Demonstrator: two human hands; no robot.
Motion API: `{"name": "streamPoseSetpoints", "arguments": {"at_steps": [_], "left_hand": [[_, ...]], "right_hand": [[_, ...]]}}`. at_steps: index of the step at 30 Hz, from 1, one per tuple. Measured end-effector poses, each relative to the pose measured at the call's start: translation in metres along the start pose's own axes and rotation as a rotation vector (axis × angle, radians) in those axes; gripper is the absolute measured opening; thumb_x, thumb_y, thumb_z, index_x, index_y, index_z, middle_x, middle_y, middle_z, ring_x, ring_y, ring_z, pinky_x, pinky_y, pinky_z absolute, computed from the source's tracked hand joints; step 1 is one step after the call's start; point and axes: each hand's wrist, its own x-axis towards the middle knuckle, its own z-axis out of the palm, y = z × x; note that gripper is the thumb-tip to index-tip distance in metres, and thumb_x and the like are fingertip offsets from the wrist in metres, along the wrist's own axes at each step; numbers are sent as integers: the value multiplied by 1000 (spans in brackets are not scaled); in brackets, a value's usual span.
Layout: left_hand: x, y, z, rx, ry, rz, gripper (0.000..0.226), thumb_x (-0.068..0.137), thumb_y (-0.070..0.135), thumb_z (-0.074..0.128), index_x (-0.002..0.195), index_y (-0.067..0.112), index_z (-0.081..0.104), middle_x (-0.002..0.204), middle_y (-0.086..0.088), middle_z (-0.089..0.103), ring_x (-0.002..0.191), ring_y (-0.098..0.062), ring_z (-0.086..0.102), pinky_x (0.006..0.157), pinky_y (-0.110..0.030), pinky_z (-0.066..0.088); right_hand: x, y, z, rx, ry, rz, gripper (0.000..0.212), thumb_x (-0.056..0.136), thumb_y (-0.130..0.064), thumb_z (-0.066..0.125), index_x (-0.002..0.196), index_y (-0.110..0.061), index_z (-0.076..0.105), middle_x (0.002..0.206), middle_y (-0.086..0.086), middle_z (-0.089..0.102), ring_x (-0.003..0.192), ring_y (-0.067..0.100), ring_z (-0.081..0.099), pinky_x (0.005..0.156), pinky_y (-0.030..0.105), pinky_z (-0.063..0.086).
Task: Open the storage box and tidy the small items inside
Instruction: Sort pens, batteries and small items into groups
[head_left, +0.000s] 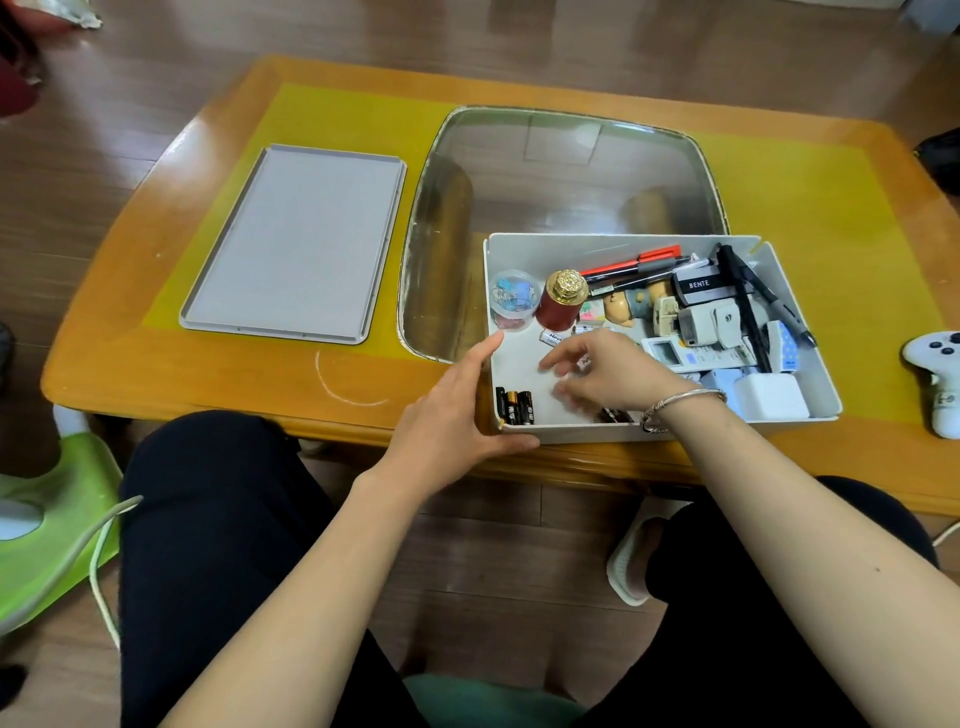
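Note:
A white storage box (524, 249) stands open at the table's near edge. Its grey lid (296, 244) lies flat to the left. Inside are three black batteries (514, 408) in the near left corner, a clear tub of clips (514, 301), a red jar with a gold cap (563, 306), pens (634, 265), a white remote (691, 356) and a white charger (769, 395). My left hand (457, 410) holds the box's near left corner, thumb under the front rim. My right hand (608, 374) hovers inside the box, blurred, fingers loosely curled with nothing seen in them.
The wooden table (130, 332) has a yellow mat and an inset glass panel (561, 171) behind the box. A white game controller (940, 379) lies at the right edge. A green stool (52, 525) and a cable stand at the left beside my knees.

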Motion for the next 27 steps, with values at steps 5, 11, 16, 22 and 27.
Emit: {"name": "streamPoseSetpoints", "arguments": {"at_steps": [5, 11, 16, 22, 27], "left_hand": [[2, 14, 9, 88, 103, 93, 110, 62, 63, 75, 145, 22, 17, 160, 11, -5, 143, -13, 17, 94, -38, 46], [3, 13, 12, 78, 166, 133, 97, 59, 66, 76, 135, 23, 32, 160, 13, 4, 136, -14, 34, 83, -33, 52], [4, 12, 13, 90, 193, 124, 96, 55, 74, 70, 130, 27, 34, 159, 15, 8, 133, -15, 39, 76, -24, 43], [6, 9, 14, 106, 210, 122, 95, 52, 81, 63, 126, 30, 33, 158, 16, 10, 130, -14, 42, 73, -23, 43], [7, 8, 15, 95, 217, 121, 96, 50, 85, 60, 125, 32, 33, 157, 17, 10, 130, -15, 43, 76, -24, 46]], "right_hand": [[7, 12, -9, -203, 199, -83, 25, 78, -9, 69, 102, -17, 71, 112, 0, 60, 100, 14, 55, 93, 29, 46], [16, 9, -3, -362, 84, -161, 28, 81, -16, 68, 109, -10, 69, 112, 4, 64, 103, 20, 56, 89, 28, 44], [17, 5, 0, -332, 108, -99, 10, 76, -16, 74, 83, -20, 68, 74, -12, 54, 79, 10, 51, 69, 24, 39], [16, 1, 2, -357, 25, -88, 32, 75, -16, 75, 100, -14, 55, 76, -1, 58, 79, 20, 56, 69, 29, 44], [15, -6, 2, -247, 93, -95, 25, 78, -20, 65, 103, -18, 63, 79, -1, 58, 76, 16, 54, 69, 23, 40]]}}
